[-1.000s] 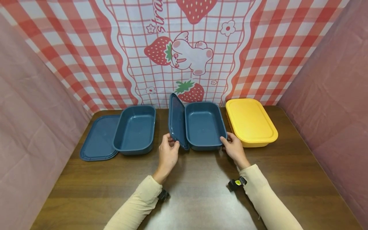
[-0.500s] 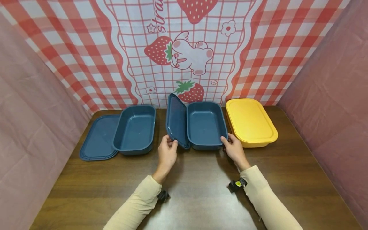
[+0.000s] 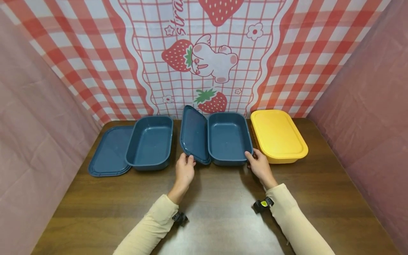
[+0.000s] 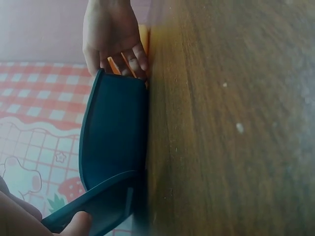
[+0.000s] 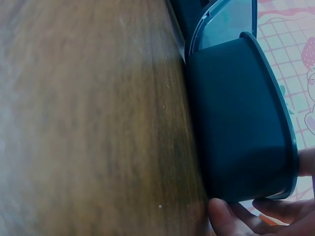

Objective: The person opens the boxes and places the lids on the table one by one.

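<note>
My left hand (image 3: 185, 171) pinches the near-left corner of a dark blue lid (image 3: 193, 134), thumb on the face toward me. The lid leans at a slant, its right edge low on the table against an uncovered blue food container (image 3: 229, 140). At that container's near-right corner, my right hand (image 3: 259, 166) grips the rim, thumb on top. In the right wrist view, fingers (image 5: 221, 216) curl under the end of the container (image 5: 241, 123). The left wrist view shows the lid (image 4: 103, 206) tilted beside the container's lower end, with the left thumb on it.
Left of the lid stands another uncovered blue container (image 3: 151, 141), partly over a flat blue lid (image 3: 111, 152). A yellow container with its yellow lid on (image 3: 278, 134) stands right of my right hand. A strawberry-print cloth (image 3: 204, 60) hangs behind the brown table (image 3: 216, 212).
My left hand has lowered the lid's left edge leftward, so the lid tilts further from upright. The container shifted slightly right at first; the right hand keeps its grip on it.
</note>
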The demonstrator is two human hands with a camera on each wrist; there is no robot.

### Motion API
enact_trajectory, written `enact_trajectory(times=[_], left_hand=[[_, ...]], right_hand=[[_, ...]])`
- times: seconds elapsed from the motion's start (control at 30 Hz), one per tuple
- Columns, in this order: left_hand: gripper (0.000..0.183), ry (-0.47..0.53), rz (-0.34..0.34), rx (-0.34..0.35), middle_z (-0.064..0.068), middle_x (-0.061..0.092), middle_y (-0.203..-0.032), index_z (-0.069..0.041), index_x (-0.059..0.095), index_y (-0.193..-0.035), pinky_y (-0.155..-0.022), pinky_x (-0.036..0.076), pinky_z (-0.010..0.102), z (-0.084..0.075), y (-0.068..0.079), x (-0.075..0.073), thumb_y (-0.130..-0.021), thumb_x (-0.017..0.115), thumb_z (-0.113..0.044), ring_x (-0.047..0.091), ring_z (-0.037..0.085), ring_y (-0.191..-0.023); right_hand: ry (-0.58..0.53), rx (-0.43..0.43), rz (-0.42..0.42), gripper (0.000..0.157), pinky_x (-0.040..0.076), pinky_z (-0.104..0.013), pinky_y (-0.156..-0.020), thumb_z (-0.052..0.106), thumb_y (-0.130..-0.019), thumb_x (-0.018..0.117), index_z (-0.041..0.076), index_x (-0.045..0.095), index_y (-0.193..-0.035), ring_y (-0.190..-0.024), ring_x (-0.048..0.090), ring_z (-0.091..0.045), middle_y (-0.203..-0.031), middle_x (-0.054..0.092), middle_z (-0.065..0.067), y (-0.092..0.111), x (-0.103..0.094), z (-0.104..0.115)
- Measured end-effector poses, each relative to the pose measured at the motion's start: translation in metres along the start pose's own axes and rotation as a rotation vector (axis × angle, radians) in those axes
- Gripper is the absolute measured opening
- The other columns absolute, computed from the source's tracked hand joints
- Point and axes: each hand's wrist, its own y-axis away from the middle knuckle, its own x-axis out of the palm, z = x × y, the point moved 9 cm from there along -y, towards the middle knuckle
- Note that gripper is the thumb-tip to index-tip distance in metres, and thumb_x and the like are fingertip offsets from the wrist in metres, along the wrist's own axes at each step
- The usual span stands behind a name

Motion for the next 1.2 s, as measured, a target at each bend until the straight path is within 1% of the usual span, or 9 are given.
enact_trajectory(times=[0.2, 0.3, 0.5, 0.67, 0.83, 1.0, 1.2], left_hand=[[0.028, 0.078, 0.023, -0.050, 0.029, 0.063, -0.116, 0.010, 0.055, -0.120, -0.092, 0.056, 0.042, 0.007, -0.001, 0.001, -0.102, 0.042, -0.007, 0.066, 0.039, -0.105], [0.028, 0.099, 0.027, -0.073, 0.029, 0.063, -0.115, 0.009, 0.055, -0.120, -0.093, 0.056, 0.041, 0.013, -0.002, -0.001, -0.102, 0.041, -0.008, 0.066, 0.039, -0.106], [0.027, 0.130, 0.038, -0.112, 0.029, 0.063, -0.112, 0.009, 0.055, -0.118, -0.093, 0.056, 0.039, 0.021, -0.004, -0.004, -0.103, 0.040, -0.007, 0.065, 0.038, -0.105], [0.028, 0.172, 0.050, -0.149, 0.030, 0.062, -0.112, 0.011, 0.054, -0.118, -0.093, 0.056, 0.039, 0.027, -0.007, -0.006, -0.103, 0.038, -0.005, 0.065, 0.037, -0.103], [0.028, 0.193, 0.069, -0.176, 0.031, 0.061, -0.116, 0.012, 0.053, -0.119, -0.093, 0.055, 0.038, 0.027, -0.009, -0.004, -0.103, 0.037, -0.005, 0.065, 0.034, -0.102], [0.031, 0.186, 0.090, -0.183, 0.033, 0.060, -0.121, 0.013, 0.053, -0.122, -0.097, 0.053, 0.041, 0.026, -0.010, -0.004, -0.103, 0.036, -0.006, 0.064, 0.039, -0.109], [0.035, 0.253, 0.115, -0.227, 0.036, 0.055, -0.127, 0.015, 0.048, -0.127, -0.103, 0.048, 0.048, 0.031, -0.007, -0.003, -0.104, 0.032, -0.005, 0.059, 0.045, -0.117]], right_hand=[[-0.019, 0.002, -0.013, 0.045, 0.054, -0.023, -0.069, 0.025, -0.102, 0.050, -0.004, 0.048, -0.136, -0.077, 0.056, -0.011, -0.095, 0.057, -0.011, 0.000, 0.000, 0.001], [-0.025, 0.002, -0.012, 0.043, 0.054, -0.022, -0.067, 0.025, -0.102, 0.050, -0.004, 0.050, -0.134, -0.076, 0.056, -0.010, -0.093, 0.057, -0.011, 0.000, 0.001, 0.001], [-0.022, 0.015, -0.009, 0.044, 0.054, -0.021, -0.067, 0.025, -0.102, 0.049, -0.004, 0.049, -0.134, -0.079, 0.056, -0.012, -0.096, 0.058, -0.013, 0.001, 0.000, 0.000], [-0.026, 0.027, -0.010, 0.045, 0.054, -0.022, -0.068, 0.026, -0.102, 0.050, -0.004, 0.048, -0.136, -0.084, 0.057, -0.014, -0.100, 0.059, -0.016, 0.002, 0.000, 0.000], [-0.043, 0.036, -0.016, 0.044, 0.054, -0.021, -0.068, 0.025, -0.102, 0.049, -0.004, 0.049, -0.135, -0.084, 0.056, -0.013, -0.102, 0.059, -0.017, 0.002, 0.000, -0.002], [-0.050, 0.030, -0.013, 0.046, 0.054, -0.020, -0.068, 0.026, -0.102, 0.049, -0.003, 0.047, -0.137, -0.083, 0.056, -0.012, -0.103, 0.059, -0.017, 0.001, 0.001, -0.004], [-0.061, 0.009, -0.016, 0.045, 0.053, -0.020, -0.067, 0.026, -0.102, 0.050, -0.003, 0.049, -0.135, -0.079, 0.056, -0.010, -0.097, 0.058, -0.013, -0.001, 0.000, -0.003]])
